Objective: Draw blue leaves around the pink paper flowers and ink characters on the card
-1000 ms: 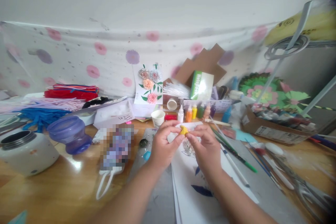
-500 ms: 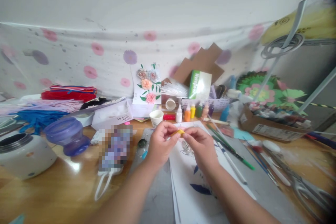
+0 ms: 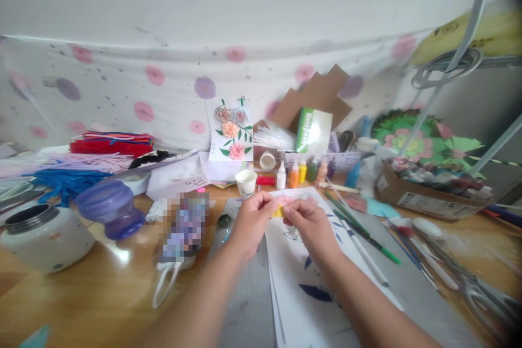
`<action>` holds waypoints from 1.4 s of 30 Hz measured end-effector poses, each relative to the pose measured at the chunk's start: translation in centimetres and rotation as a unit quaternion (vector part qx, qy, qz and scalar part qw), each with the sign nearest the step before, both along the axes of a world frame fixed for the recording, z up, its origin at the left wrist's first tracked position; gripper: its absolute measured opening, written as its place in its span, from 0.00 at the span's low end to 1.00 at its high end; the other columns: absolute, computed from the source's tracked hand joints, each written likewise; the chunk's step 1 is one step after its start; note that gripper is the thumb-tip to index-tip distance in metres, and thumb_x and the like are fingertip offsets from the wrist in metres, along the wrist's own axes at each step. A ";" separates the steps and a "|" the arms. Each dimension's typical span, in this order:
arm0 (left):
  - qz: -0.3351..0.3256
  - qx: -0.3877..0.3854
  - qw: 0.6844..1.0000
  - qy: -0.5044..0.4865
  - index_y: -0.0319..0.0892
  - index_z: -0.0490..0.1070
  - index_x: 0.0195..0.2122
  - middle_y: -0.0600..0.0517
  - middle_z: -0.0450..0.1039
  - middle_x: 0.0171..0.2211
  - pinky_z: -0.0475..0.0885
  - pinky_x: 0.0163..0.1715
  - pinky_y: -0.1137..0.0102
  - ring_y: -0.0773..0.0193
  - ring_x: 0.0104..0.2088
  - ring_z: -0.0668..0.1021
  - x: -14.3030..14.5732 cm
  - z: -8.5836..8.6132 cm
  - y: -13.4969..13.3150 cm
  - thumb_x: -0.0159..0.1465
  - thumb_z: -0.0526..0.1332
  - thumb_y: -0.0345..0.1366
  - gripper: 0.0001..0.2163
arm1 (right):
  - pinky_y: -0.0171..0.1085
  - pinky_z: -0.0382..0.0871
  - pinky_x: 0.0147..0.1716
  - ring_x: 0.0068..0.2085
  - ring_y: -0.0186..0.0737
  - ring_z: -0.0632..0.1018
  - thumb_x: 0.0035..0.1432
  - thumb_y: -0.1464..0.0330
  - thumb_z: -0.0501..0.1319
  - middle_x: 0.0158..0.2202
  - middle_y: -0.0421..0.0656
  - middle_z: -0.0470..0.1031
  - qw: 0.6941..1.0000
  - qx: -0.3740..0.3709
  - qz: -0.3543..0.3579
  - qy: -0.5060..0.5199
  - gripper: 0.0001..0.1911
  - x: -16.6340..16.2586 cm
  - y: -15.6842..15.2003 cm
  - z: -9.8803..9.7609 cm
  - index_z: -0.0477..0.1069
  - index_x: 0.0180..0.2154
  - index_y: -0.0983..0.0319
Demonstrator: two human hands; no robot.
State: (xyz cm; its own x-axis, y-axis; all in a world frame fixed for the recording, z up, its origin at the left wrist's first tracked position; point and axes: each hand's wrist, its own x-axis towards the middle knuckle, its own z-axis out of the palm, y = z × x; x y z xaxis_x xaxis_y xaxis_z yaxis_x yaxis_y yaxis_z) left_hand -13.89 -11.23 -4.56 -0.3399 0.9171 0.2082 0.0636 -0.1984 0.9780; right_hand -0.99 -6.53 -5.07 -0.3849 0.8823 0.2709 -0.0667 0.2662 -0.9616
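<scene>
A small yellow piece, perhaps folded paper, is pinched between my two hands above the work sheet. My left hand grips its left side with thumb and fingers, while my right hand holds the right side the same way. Under them lies a white paper with dark blue leaves and a pinkish flower area partly hidden by my fingers. A small silvery cluster sits on the sheet just below my right fingertips. The paper rests on a grey mat.
Paint bottles and a paper cup stand behind my hands. Brushes and scissors lie to the right. On the left are a phone, a purple container and a white jar. A flower picture leans behind.
The yellow piece has turned in my fingers and now shows a flatter face pointing downward. Both hands stay close together on it. The whole view has shifted slightly.
</scene>
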 end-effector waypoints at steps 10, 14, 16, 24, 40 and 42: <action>-0.022 -0.043 0.997 0.055 0.40 0.68 0.23 0.55 0.68 0.20 0.57 0.18 0.76 0.71 0.17 0.64 -1.1 -0.2 0.2 0.58 0.61 0.44 0.13 | 0.34 0.63 0.24 0.23 0.35 0.69 0.51 0.55 0.62 0.21 0.39 0.71 0.999 -0.003 -0.038 -0.004 0.16 0.1 0.5 0.0 0.71 0.25 0.62; -0.035 -0.045 0.996 0.066 0.40 0.69 0.22 0.54 0.70 0.20 0.58 0.18 0.76 0.71 0.18 0.66 -0.8 -0.1 0.1 0.57 0.61 0.42 0.12 | 0.35 0.63 0.26 0.24 0.35 0.69 0.50 0.56 0.63 0.22 0.39 0.71 1.000 -0.009 -0.021 0.005 0.15 0.2 0.7 -0.1 0.72 0.26 0.62; -0.042 -0.048 0.996 0.060 0.40 0.69 0.23 0.53 0.71 0.20 0.59 0.19 0.76 0.70 0.19 0.67 -0.6 0.0 0.1 0.57 0.62 0.43 0.12 | 0.34 0.62 0.25 0.24 0.34 0.68 0.50 0.57 0.63 0.21 0.38 0.69 0.999 -0.015 -0.029 0.009 0.14 0.1 0.8 -0.1 0.71 0.24 0.62; -0.027 -0.047 0.999 -0.002 0.39 0.69 0.24 0.52 0.71 0.20 0.61 0.19 0.77 0.70 0.20 0.69 -0.5 0.2 0.1 0.56 0.62 0.42 0.11 | 0.33 0.62 0.22 0.21 0.33 0.68 0.49 0.55 0.63 0.18 0.37 0.67 0.999 -0.049 -0.003 0.018 0.17 0.4 1.0 0.0 0.68 0.24 0.62; -0.016 0.011 0.996 -0.090 0.38 0.74 0.30 0.50 0.77 0.25 0.70 0.28 0.74 0.68 0.24 0.75 -0.5 -0.4 0.4 0.53 0.69 0.43 0.13 | 0.35 0.65 0.26 0.25 0.35 0.70 0.48 0.61 0.65 0.23 0.39 0.71 0.998 0.042 -0.037 0.040 0.10 0.7 1.0 0.2 0.72 0.25 0.61; -0.027 0.019 0.994 -0.109 0.38 0.74 0.34 0.49 0.77 0.27 0.71 0.30 0.73 0.66 0.26 0.76 -0.5 -0.4 0.5 0.53 0.68 0.46 0.16 | 0.36 0.66 0.29 0.27 0.36 0.71 0.47 0.63 0.66 0.24 0.40 0.72 0.995 0.069 -0.053 0.046 0.07 0.9 1.1 0.2 0.74 0.25 0.60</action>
State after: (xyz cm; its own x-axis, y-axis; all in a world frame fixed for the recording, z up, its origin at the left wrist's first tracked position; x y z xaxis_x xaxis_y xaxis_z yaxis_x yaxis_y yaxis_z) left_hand -14.42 -10.77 -4.93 -0.3315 0.9282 0.1690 -0.1605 -0.2320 0.9594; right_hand -0.11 -5.41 -4.86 -0.2595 0.8688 0.4217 -0.1178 0.4050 -0.9067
